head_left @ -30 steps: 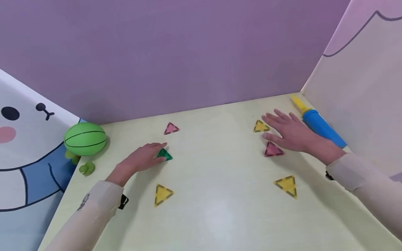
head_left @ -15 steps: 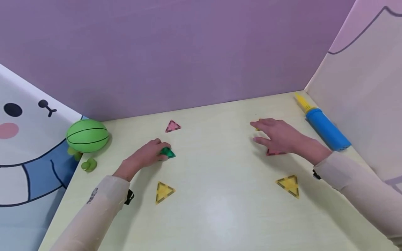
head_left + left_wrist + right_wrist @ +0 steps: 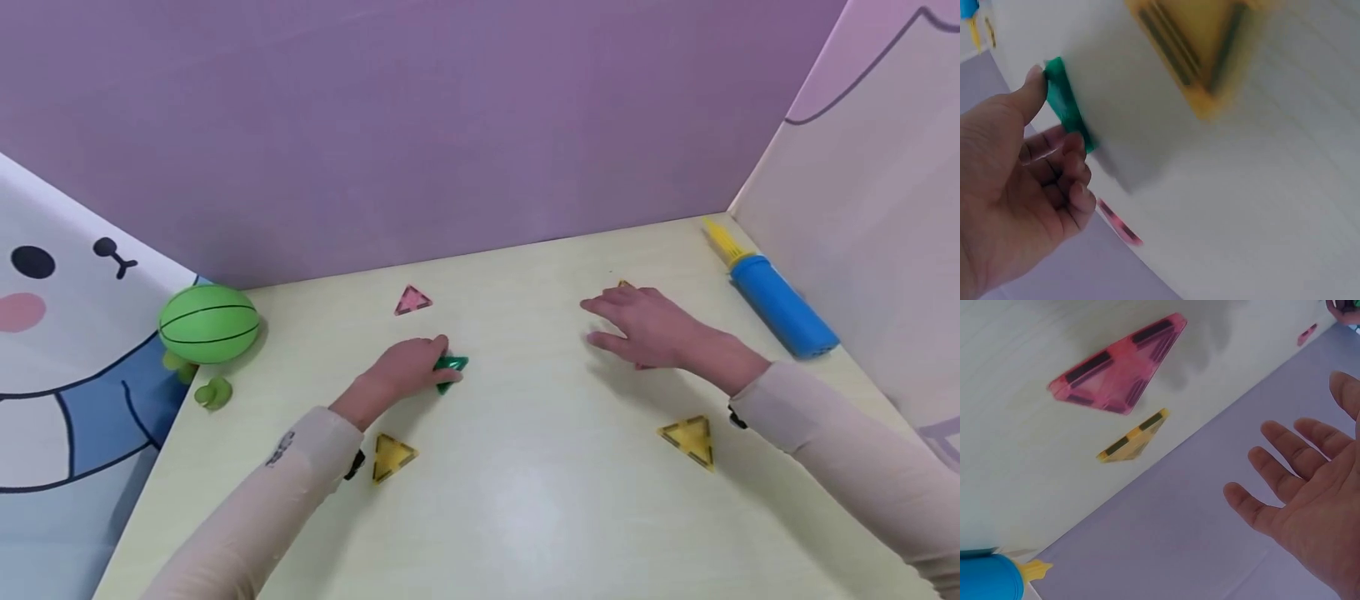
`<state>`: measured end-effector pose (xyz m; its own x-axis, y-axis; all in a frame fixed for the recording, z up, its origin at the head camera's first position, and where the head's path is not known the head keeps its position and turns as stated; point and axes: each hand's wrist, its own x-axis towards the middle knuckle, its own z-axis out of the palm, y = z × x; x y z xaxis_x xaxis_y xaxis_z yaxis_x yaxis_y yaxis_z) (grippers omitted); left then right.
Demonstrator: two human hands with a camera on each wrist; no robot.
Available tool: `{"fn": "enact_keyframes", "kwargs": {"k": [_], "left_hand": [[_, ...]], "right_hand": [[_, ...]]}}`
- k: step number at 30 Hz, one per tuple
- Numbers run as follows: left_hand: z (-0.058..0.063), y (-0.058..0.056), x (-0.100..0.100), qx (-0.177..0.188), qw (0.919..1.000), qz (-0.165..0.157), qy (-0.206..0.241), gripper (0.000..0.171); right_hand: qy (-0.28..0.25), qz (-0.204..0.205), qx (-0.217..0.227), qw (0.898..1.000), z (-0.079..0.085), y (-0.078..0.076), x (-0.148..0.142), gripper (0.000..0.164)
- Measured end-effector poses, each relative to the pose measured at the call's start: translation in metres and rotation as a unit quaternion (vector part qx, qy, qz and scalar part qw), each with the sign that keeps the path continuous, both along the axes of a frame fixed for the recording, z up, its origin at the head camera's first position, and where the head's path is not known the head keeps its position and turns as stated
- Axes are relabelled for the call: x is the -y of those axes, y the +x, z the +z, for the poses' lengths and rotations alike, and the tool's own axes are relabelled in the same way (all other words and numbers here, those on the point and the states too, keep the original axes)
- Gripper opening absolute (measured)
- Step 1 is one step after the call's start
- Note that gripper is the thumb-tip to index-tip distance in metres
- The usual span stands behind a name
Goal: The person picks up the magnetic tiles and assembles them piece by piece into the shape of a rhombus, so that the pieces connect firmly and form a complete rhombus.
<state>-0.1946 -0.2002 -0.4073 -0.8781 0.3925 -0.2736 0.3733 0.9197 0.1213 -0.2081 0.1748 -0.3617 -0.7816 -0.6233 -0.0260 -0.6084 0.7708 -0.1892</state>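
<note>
Between thumb and fingers my left hand [image 3: 405, 367] pinches a green triangular magnetic tile [image 3: 452, 365] by its edges, left of the table's middle. In the left wrist view the green tile [image 3: 1067, 103] looks lifted off the surface, its shadow beside it. My right hand [image 3: 651, 327] hovers with fingers spread and holds nothing. It partly covers a yellow triangle tile [image 3: 626, 284] and a pink one [image 3: 643, 367] in the head view. The right wrist view shows that pink tile [image 3: 1121, 365] and yellow tile [image 3: 1134, 437] whole, lying flat.
Another pink triangle [image 3: 412, 300] lies toward the back. Yellow triangles lie front left [image 3: 392, 458] and front right [image 3: 690, 442]. A green ball [image 3: 208, 324] and small green toy [image 3: 213, 393] sit at left. A blue and yellow pump [image 3: 780, 304] lies by the right wall.
My left hand has gripped the green tile and carried it right, toward the table's middle. My right hand has shifted left, over the yellow and pink tiles.
</note>
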Motion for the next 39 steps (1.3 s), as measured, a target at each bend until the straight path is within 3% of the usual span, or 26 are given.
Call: {"fn": "enact_keyframes", "kwargs": {"k": [5, 11, 13, 17, 20, 24, 27, 34, 39], "left_hand": [[0.0, 0.008, -0.018, -0.029, 0.9989, -0.009, -0.035, 0.047], [0.009, 0.02, -0.004, -0.102, 0.9901, -0.096, -0.014, 0.042], [0.01, 0.028, 0.005, -0.099, 0.9866, -0.129, -0.018, 0.046], [0.006, 0.052, 0.015, -0.052, 0.9835, -0.166, -0.049, 0.061], [0.003, 0.069, 0.008, -0.04, 0.984, -0.163, -0.059, 0.07], [0.003, 0.08, -0.013, -0.07, 0.983, -0.159, -0.059, 0.071], [0.002, 0.082, -0.03, -0.09, 0.9795, -0.169, -0.062, 0.072], [-0.002, 0.083, -0.06, -0.035, 0.9871, -0.147, -0.052, 0.078], [-0.004, 0.083, -0.074, -0.049, 0.9854, -0.156, -0.049, 0.073]], "right_hand": [[-0.008, 0.008, 0.003, 1.0, -0.001, 0.004, 0.005, 0.055], [-0.001, 0.009, 0.002, 1.0, 0.006, 0.013, 0.005, 0.054], [0.0, 0.014, 0.001, 1.0, 0.009, 0.017, 0.005, 0.054], [0.0, 0.027, 0.004, 1.0, 0.009, 0.023, 0.007, 0.054], [0.002, 0.036, 0.005, 0.999, 0.006, 0.026, 0.011, 0.054], [0.002, 0.043, -0.001, 0.999, 0.002, 0.028, 0.016, 0.052], [0.001, 0.048, -0.002, 0.999, -0.002, 0.028, 0.019, 0.052], [0.021, 0.062, 0.01, 0.998, -0.006, 0.032, 0.034, 0.052], [0.039, 0.081, 0.021, 0.996, -0.009, 0.035, 0.042, 0.055]]}}
